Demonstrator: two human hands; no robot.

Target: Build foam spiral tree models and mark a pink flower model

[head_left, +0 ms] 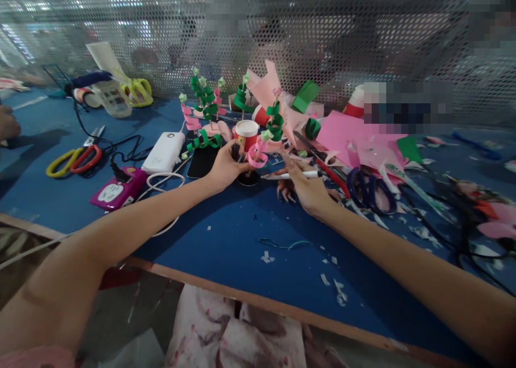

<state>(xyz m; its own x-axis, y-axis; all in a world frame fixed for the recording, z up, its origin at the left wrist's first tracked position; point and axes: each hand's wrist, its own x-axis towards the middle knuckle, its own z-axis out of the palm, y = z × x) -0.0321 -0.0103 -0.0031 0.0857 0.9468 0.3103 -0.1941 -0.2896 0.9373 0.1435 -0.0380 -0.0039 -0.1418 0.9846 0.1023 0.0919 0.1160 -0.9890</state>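
My left hand (228, 167) is closed at the middle of the blue table, its fingertips at a stick with a pink paper curl (257, 157) and a light green star on top. Below the curl is a small dark round base (248, 178). My right hand (303, 185) holds a white pen (296, 175), its tip pointing left toward the base. Just behind my left hand stands a red and white cup (246, 133). Around it rise sticks with green curls (275, 121) and pink curls (190, 117), several topped with stars.
Left on the table (226, 239) lie scissors (83, 158), a purple power strip (116, 189), a white power bank (164, 151) and a black phone (201, 161). Right are pink paper (342, 136), blue-handled scissors (371, 190) and scraps. A person's hand (8, 123) shows far left.
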